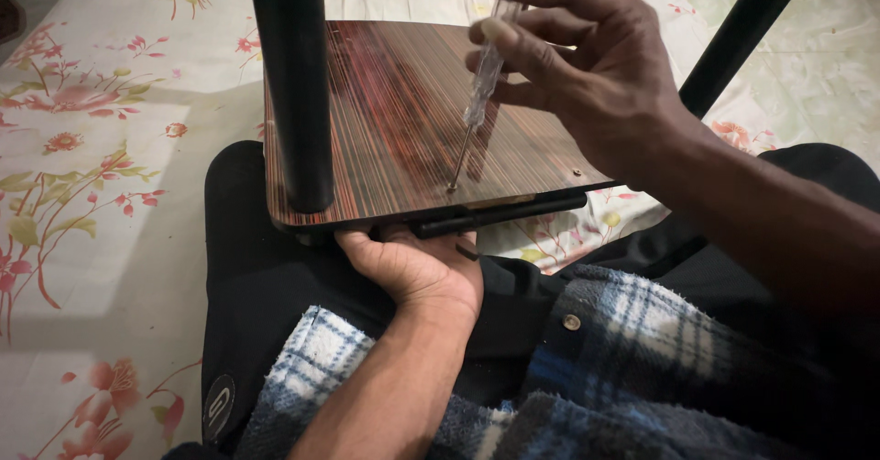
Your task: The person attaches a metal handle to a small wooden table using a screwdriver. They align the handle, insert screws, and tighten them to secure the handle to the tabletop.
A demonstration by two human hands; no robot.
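A dark striped wood-grain board (394, 121) rests on my lap with black round legs (293, 84) standing up from it. My right hand (587, 75) grips a screwdriver (484, 80) with a clear handle; its tip sits on a screw (452, 186) near the board's near edge. My left hand (412, 263) reaches under that near edge, fingers tucked beneath the board beside a black bar (500, 215). Another small screw (577, 173) shows at the board's right corner.
A floral sheet (92, 148) with pink flowers covers the surface around me. A blue and white checked blanket (587, 359) lies over my dark trousers. A second black leg (742, 29) slants up at the right.
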